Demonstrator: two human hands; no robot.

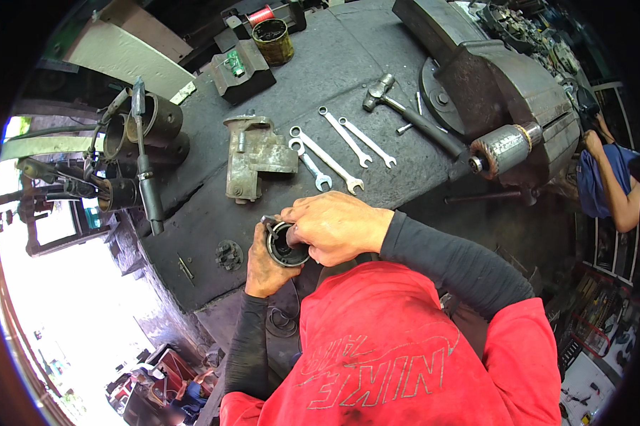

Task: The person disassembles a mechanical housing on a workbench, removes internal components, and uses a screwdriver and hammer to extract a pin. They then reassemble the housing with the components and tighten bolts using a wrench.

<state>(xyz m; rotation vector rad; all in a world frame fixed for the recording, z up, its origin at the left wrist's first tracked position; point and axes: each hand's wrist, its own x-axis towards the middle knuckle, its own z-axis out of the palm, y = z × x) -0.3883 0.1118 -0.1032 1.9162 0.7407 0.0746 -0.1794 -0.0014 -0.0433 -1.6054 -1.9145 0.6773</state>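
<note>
My left hand is wrapped round a short, hollow metal cylinder with a dark inside, its opening turned up toward me. Over its right side lies my right hand, the fingers bent down into the opening; whatever they pinch is hidden. Just left of my left hand, a dark, gear-like round part rests on the bench. Beyond my hands stands a worn grey cast housing. Several combination wrenches are laid out to its right, and a ball-peen hammer lies farther off.
A large bench vise takes up the right, with a motor armature at its jaws. Metal cylinders and cables crowd the left edge. A grimy can stands at the back. Another person's arm shows far right.
</note>
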